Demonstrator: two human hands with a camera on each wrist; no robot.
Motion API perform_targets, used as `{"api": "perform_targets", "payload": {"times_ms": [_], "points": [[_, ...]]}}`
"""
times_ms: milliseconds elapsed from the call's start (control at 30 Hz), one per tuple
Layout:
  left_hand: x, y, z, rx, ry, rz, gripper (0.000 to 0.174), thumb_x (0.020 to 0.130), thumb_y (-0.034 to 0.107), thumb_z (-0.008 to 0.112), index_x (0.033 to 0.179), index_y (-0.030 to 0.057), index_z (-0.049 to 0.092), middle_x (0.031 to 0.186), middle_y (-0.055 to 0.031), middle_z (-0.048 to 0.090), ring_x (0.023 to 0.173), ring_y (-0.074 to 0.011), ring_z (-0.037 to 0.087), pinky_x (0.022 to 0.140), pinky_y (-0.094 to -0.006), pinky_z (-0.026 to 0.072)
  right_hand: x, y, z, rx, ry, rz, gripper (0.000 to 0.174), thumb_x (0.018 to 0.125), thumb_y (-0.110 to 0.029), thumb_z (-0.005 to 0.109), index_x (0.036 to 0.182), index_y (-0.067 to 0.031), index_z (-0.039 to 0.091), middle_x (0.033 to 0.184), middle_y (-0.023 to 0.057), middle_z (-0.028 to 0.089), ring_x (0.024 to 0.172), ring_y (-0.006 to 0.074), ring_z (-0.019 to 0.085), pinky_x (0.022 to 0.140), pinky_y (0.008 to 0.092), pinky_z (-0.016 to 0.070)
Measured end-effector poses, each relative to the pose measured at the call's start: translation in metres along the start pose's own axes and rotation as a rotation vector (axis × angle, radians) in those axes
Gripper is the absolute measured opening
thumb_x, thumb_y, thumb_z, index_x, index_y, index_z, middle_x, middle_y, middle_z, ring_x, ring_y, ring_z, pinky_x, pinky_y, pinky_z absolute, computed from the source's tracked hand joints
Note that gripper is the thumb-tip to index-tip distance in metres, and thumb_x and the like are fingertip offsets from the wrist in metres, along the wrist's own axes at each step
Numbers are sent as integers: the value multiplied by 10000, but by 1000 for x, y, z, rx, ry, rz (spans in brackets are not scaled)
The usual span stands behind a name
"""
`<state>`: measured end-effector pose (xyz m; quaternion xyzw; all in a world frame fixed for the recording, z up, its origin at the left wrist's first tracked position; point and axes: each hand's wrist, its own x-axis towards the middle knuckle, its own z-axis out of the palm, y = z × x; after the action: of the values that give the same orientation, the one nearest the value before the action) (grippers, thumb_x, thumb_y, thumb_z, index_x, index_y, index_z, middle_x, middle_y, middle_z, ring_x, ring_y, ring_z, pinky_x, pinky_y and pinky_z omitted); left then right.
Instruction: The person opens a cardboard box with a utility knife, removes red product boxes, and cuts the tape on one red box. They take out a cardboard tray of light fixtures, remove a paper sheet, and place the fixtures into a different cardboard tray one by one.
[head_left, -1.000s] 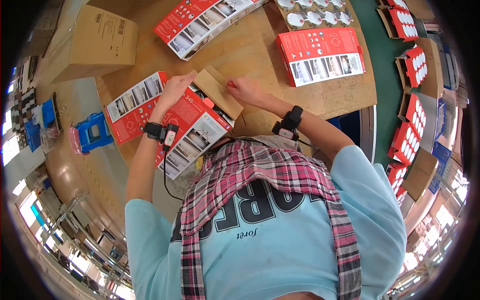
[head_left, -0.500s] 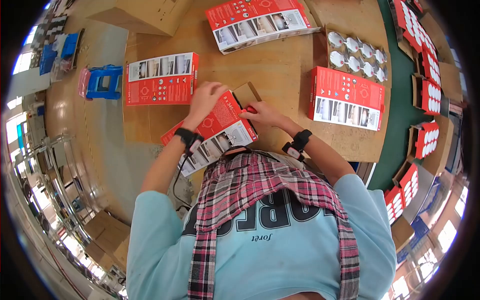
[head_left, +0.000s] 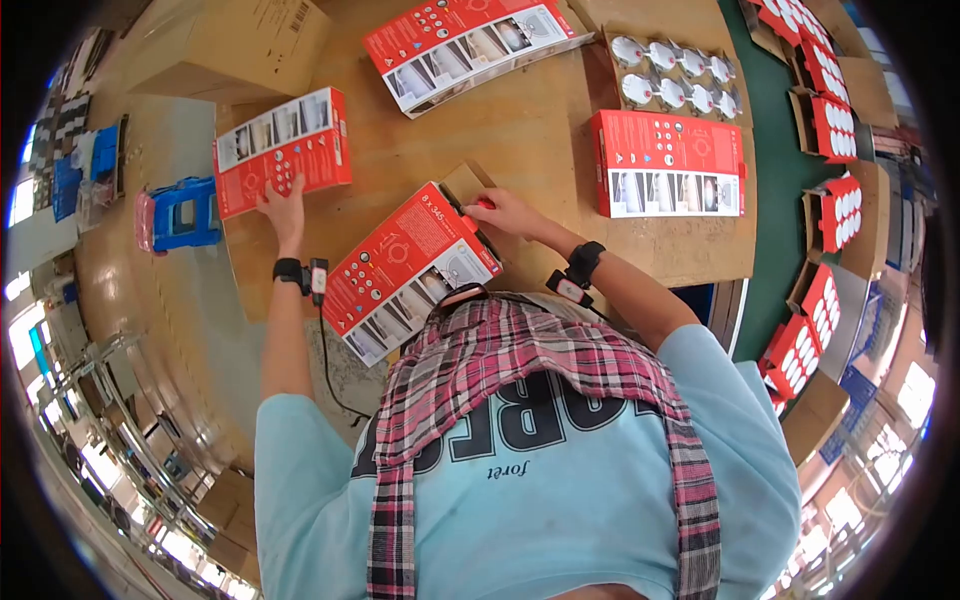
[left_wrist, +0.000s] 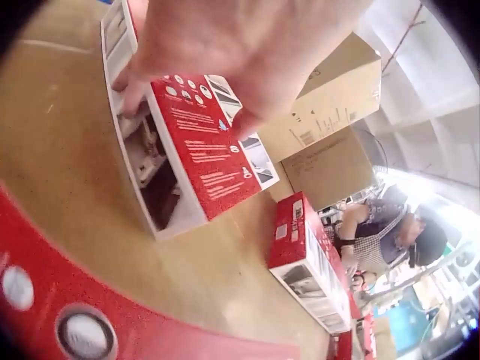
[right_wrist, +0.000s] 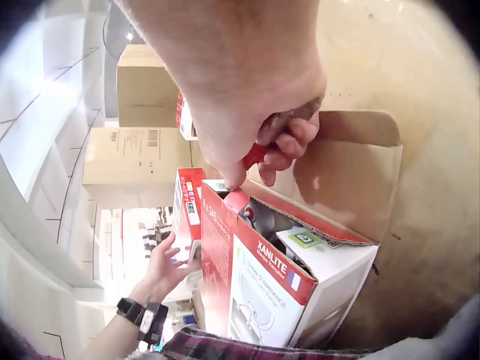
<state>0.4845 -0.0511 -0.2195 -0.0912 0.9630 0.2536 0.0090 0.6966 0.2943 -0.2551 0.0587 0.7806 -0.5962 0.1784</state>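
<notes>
My left hand (head_left: 283, 215) reaches to a red-and-white printed box (head_left: 285, 150) lying at the table's left. In the left wrist view its fingers (left_wrist: 133, 88) bend over the box's edge onto the white side, with the thumb on the red face. My right hand (head_left: 505, 213) is at the open end of a second red printed box (head_left: 410, 270), close against the apron. Its curled fingers hold a small red object (right_wrist: 255, 156), mostly hidden in the fist. That box's cardboard flap (right_wrist: 349, 161) stands folded out, and packed contents (right_wrist: 274, 221) show inside.
A large brown carton (head_left: 240, 45) stands at the back left. Further red boxes lie at the back (head_left: 470, 45) and right (head_left: 670, 165), near a tray of round silvery lamps (head_left: 675, 75). Open boxes with white discs (head_left: 840, 215) line the green surface at right.
My left hand has left the near box and moved left onto the other red box. The right hand stays at the near box's open end. The head view has shifted.
</notes>
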Motion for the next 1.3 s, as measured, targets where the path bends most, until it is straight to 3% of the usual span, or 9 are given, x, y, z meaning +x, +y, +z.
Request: {"api": "perform_targets", "payload": {"times_ms": [100,267,600,800,900,1000,1100,1200,1300], "points": [[-19,54,-19,215,158,344,672,809,362,668,1315,6,406,1264,-295,414,1248,-427,329,1025,-479,310,1,4,4,4,98,-35,348,857,-306,583,924,32,627,752,141,605,697,214,567,658,337,457],[-102,134,20,99,-445,789,345,845,281,606,1092,40,604,1047,-160,594,1044,-313,538,921,-391,420,3,9,6,-18,131,50,317,808,-272,567,930,17,619,833,212,624,774,340,612,687,404,477],[-121,214,74,841,-932,625,459,657,286,646,1033,23,660,1070,-202,640,1017,-324,619,823,-406,513,-8,-5,1,-106,137,-53,337,761,-167,594,1032,33,582,883,239,619,829,366,604,733,415,475],[-100,238,78,879,-1206,869,386,704,253,625,985,-10,660,1033,-268,628,963,-365,630,798,-434,519,-10,8,0,10,153,-20,337,754,-162,627,1041,12,595,900,225,623,847,363,601,744,416,471],[-71,212,102,810,-1131,893,318,754,197,593,969,-31,643,1017,-285,623,934,-380,633,767,-459,516,-7,17,3,39,164,-41,317,760,-169,639,1016,12,594,888,218,620,832,356,596,738,421,466],[-67,204,87,711,-1009,549,238,824,166,529,911,-10,665,961,-260,631,944,-369,623,737,-478,502,-6,15,-1,19,153,-68,303,767,-184,650,989,14,589,870,215,614,815,351,591,724,422,461],[-85,173,91,536,-374,1077,287,855,257,529,734,17,628,969,-168,614,859,-324,614,696,-446,475,-6,13,2,4,179,-49,297,771,-191,660,972,14,582,850,206,611,802,341,587,713,417,458],[-124,203,60,311,-444,1251,341,879,326,547,714,44,643,948,-122,579,836,-295,566,740,-403,456,-3,19,3,-2,197,-72,293,769,-182,665,958,24,576,832,198,611,791,335,585,710,415,459],[-158,201,42,574,-545,1247,337,867,345,585,752,35,651,916,-94,572,808,-261,532,772,-364,431,-2,23,-2,153,96,-53,255,783,-151,653,944,30,575,800,176,604,705,296,568,648,393,457]]}}
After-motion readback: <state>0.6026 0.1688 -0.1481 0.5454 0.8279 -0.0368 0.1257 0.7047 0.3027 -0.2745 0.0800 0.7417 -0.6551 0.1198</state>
